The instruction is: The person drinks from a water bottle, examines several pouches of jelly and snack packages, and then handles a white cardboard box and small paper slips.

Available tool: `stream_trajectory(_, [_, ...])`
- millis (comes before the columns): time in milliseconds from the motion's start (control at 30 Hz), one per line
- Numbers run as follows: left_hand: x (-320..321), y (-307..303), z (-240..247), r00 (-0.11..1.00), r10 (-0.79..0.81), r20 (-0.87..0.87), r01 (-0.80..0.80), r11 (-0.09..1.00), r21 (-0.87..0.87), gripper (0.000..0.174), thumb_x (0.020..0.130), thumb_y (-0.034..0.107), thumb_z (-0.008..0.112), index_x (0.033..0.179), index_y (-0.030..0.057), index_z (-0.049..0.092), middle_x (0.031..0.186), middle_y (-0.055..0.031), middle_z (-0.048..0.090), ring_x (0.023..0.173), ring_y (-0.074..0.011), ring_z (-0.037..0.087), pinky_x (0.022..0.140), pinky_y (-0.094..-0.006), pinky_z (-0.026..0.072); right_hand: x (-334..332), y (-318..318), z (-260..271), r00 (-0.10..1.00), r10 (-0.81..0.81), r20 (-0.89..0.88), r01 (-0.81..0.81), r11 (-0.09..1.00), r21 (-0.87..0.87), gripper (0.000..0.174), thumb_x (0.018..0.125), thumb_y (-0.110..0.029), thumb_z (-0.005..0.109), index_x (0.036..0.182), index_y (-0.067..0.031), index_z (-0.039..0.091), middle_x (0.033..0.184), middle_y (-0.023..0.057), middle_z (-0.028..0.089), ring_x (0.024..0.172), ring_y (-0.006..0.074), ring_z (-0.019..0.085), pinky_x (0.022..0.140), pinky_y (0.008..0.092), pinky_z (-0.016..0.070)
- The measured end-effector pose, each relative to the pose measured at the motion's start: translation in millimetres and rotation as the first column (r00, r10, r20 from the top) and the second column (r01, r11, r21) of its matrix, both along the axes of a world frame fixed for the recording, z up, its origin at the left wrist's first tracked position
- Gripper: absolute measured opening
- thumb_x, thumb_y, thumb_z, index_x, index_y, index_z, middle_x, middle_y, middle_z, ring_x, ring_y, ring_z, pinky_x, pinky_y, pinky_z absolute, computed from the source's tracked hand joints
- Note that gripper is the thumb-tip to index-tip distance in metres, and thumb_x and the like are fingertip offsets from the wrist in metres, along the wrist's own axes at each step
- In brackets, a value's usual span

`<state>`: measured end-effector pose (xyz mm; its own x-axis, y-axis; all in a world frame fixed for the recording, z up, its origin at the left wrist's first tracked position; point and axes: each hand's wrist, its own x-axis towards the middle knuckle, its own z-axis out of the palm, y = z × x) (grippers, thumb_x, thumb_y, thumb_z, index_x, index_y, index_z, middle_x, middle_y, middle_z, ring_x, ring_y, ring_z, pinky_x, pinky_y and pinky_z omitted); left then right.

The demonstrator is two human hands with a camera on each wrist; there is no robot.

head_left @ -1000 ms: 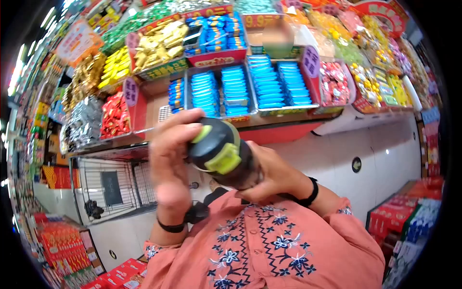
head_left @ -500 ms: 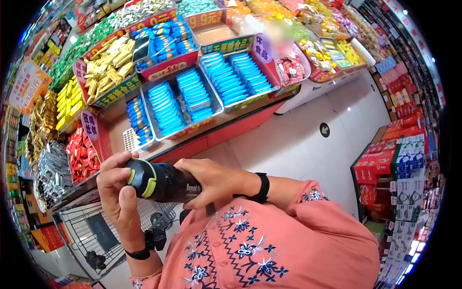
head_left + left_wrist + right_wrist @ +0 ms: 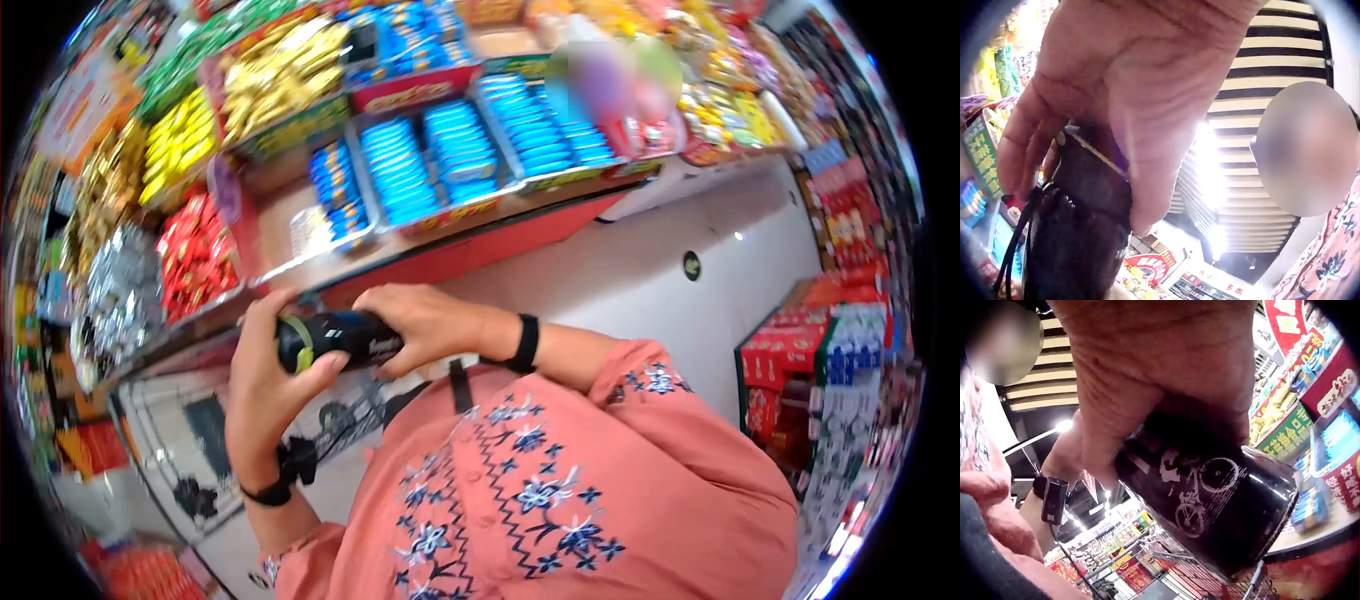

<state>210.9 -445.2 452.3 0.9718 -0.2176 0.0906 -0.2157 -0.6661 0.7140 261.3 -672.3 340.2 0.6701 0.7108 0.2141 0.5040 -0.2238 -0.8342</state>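
Note:
A black water bottle [image 3: 368, 335] with yellow-green trim on its lid [image 3: 300, 342] lies nearly sideways before the chest in the head view. My right hand [image 3: 440, 322] grips its body, the thumb on the near side. My left hand [image 3: 262, 375] holds the lid end between thumb and fingers. The left wrist view shows that hand [image 3: 1129, 81] wrapped over the top of the dark bottle [image 3: 1079, 244], with a thin black cord hanging beside it. A white bicycle print on the bottle [image 3: 1250, 515] shows in the right wrist view, below my right hand [image 3: 1160, 356].
Ahead stands a display counter with blue packets [image 3: 395, 165], gold packets [image 3: 285, 75] and red sweets [image 3: 197, 258]. A wire shopping cart [image 3: 165, 425] is below left. Red cartons [image 3: 785, 350] are stacked at the right, beyond pale floor [image 3: 600, 270].
Over the second the bottle has swung from lid towards the camera to nearly sideways, further left in view. The left hand's fingers now close around the lid; the right hand keeps its grip.

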Motion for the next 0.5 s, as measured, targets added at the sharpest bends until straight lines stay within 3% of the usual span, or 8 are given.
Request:
stream_trajectory(33, [-3.3,7.5,-4.2,1.0,0.001,0.019,-0.002,1.0,0.02,0.073,0.068,0.019,0.086,0.13,0.0013,0.054,0.106,-0.0138,0.059,0.096,-0.0273,0.059,0.089,-0.0358,0.0487,-0.3,8.9,-5.9,1.0,0.012,0.013,-0.012,1.0,0.016,0.065,0.062,-0.03,0.084,0.115,-0.0032,0.058,0.105,0.0184,0.065,0.103,0.0389,0.062,0.088,0.0457,0.0507])
stream_trajectory(133, [-14.1,31.3,-10.7,0.997,0.069,0.024,-0.071,0.996,0.051,0.069,0.07,0.021,0.086,0.128,0.0005,0.055,0.105,-0.0144,0.059,0.096,-0.0281,0.06,0.088,-0.0365,0.0494,0.9,31.4,-24.0,0.994,0.071,0.078,-0.073,0.997,0.033,0.081,0.066,-0.03,0.088,0.13,-0.0007,0.051,0.119,0.0204,0.061,0.11,0.0377,0.062,0.094,0.0438,0.05])
stream_trajectory(167, [-18.3,41.5,-14.9,0.993,0.108,0.037,-0.11,0.993,0.051,0.065,0.071,0.019,0.083,0.128,0.0026,0.055,0.104,-0.0095,0.059,0.095,-0.0202,0.056,0.089,-0.0317,0.0466,0.6,35.6,-25.5,0.992,0.08,0.102,-0.08,0.997,-0.005,0.09,0.067,-0.031,0.091,0.138,0.0005,0.046,0.125,0.0203,0.059,0.114,0.0355,0.062,0.097,0.042,0.05])
stream_trajectory(233, [-26.1,62.4,-16.6,0.975,0.218,0.048,-0.223,0.968,0.119,0.063,0.073,0.02,0.082,0.127,0.0014,0.055,0.104,-0.0101,0.061,0.096,-0.0203,0.058,0.09,-0.0322,0.0471,-0.1,38.8,-27.6,0.996,0.051,-0.072,-0.049,0.998,0.027,0.094,0.074,-0.03,0.088,0.146,0.002,0.038,0.132,0.0224,0.058,0.122,0.0334,0.06,0.102,0.0412,0.0485])
stream_trajectory(300, [-31.1,90.4,-27.5,0.955,0.292,0.06,-0.298,0.944,0.142,0.061,0.076,0.021,0.081,0.127,0.0,0.056,0.105,-0.0112,0.062,0.097,-0.0206,0.06,0.09,-0.0324,0.0474,0.9,31.2,-39.6,0.996,-0.002,-0.09,-0.001,0.999,-0.035,0.088,0.079,-0.028,0.085,0.148,0.0002,0.037,0.135,0.0225,0.057,0.126,0.0317,0.058,0.105,0.0403,0.0469])
stream_trajectory(333, [-32.3,105.6,-36.7,0.941,0.334,0.062,-0.34,0.928,0.156,0.058,0.078,0.023,0.081,0.124,-0.0014,0.056,0.107,-0.0139,0.063,0.099,-0.0233,0.061,0.091,-0.0336,0.0475,0.1,26.4,-33.9,0.982,-0.03,-0.185,0.018,0.998,-0.066,0.083,0.082,-0.028,0.081,0.148,-0.0018,0.038,0.134,0.0229,0.059,0.124,0.0315,0.06,0.104,0.0402,0.0471])
stream_trajectory(433, [-33.0,138.0,-66.2,0.906,0.418,0.057,-0.419,0.873,0.251,0.056,0.078,0.025,0.081,0.12,-0.0022,0.057,0.108,-0.0169,0.062,0.1,-0.027,0.061,0.092,-0.0355,0.0475,1.8,14.1,-44.2,0.949,-0.117,-0.292,0.089,0.99,-0.109,0.075,0.086,-0.033,0.078,0.144,-0.0014,0.043,0.124,0.0232,0.063,0.114,0.031,0.065,0.097,0.0387,0.0516])
stream_trajectory(500, [-28.3,160.4,-100.3,0.895,0.444,0.037,-0.435,0.855,0.283,0.057,0.078,0.031,0.082,0.118,-0.0006,0.057,0.109,-0.0205,0.061,0.101,-0.0342,0.062,0.091,-0.0404,0.0489,1.7,8.1,-46.7,0.937,-0.145,-0.318,0.109,0.986,-0.129,0.072,0.087,-0.032,0.077,0.144,-0.0019,0.044,0.121,0.0219,0.065,0.11,0.0298,0.067,0.094,0.0381,0.0525])
